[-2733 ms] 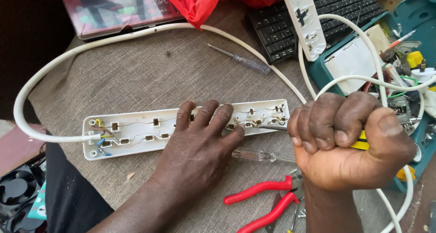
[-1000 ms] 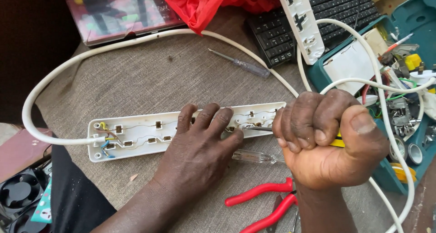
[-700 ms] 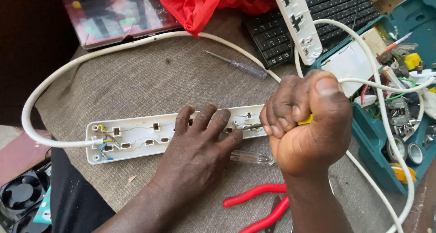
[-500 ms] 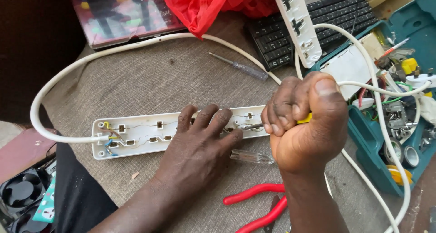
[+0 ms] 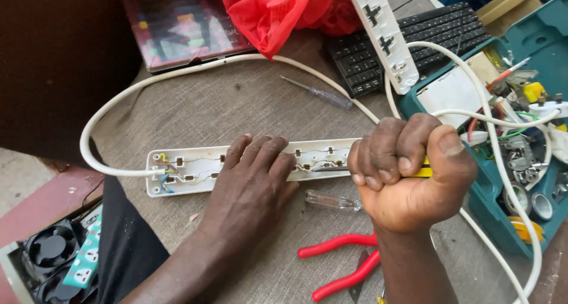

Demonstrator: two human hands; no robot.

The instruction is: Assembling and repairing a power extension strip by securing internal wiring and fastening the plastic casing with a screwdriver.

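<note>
While I watch from the head cam, big to small:
Strip: opened power strip base [image 5: 195,171] lies flat across cloth-covered table [image 5: 236,108], white cable [image 5: 94,126] entering its left end.
L hand [image 5: 251,185]: flat, fingers spread, pressing strip's middle.
R hand [image 5: 411,168]: fist tight round yellow-handled screwdriver [image 5: 423,171], tip inside strip.
Pliers: red pliers [image 5: 343,262] near R wrist.

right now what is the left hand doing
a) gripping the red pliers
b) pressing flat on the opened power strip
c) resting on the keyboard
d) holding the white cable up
b: the left hand lies palm down across the opened power strip, holding it to the table, while the red pliers lie untouched nearer the person.
</note>
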